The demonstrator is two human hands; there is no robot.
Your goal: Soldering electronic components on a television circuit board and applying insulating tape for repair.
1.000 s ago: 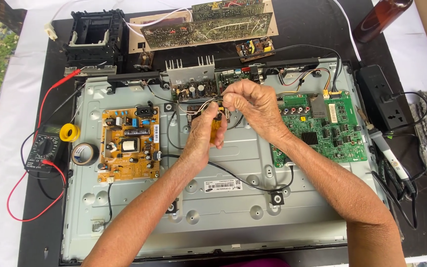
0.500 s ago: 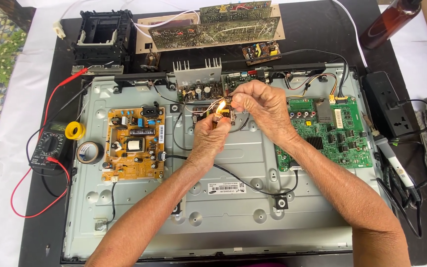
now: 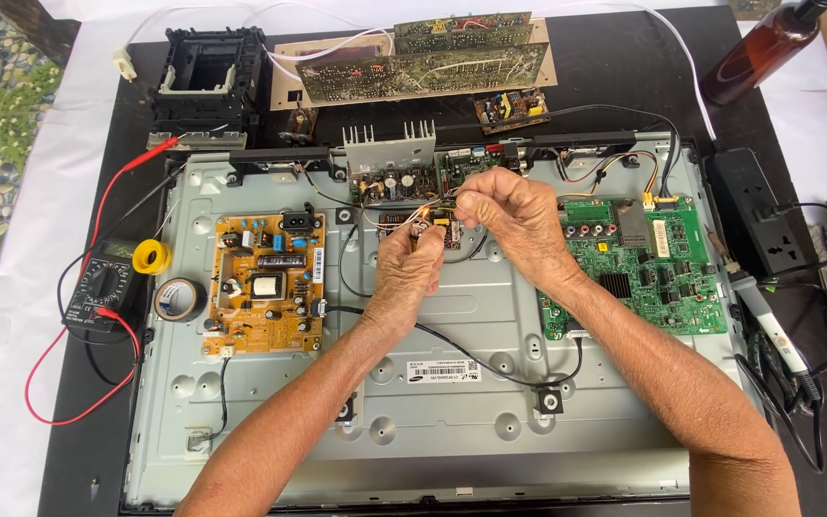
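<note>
head view, both hands [image 3: 461, 239] still pinching small part [image 3: 420, 226], barely shifted

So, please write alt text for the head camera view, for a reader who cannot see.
Two bare hands, left hand and right hand, pinch a small wired part above an opened television's metal back panel, between a yellow circuit board and a green circuit board.

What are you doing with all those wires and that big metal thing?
A person has a flat-screen TV lying open on a table, its back panel off. The left hand and right hand meet above the middle of it, pinching a small circuit board with thin wires. A yellow power board sits on the left, a green main board on the right. A multimeter lies off to the left, a soldering iron to the right.
</note>
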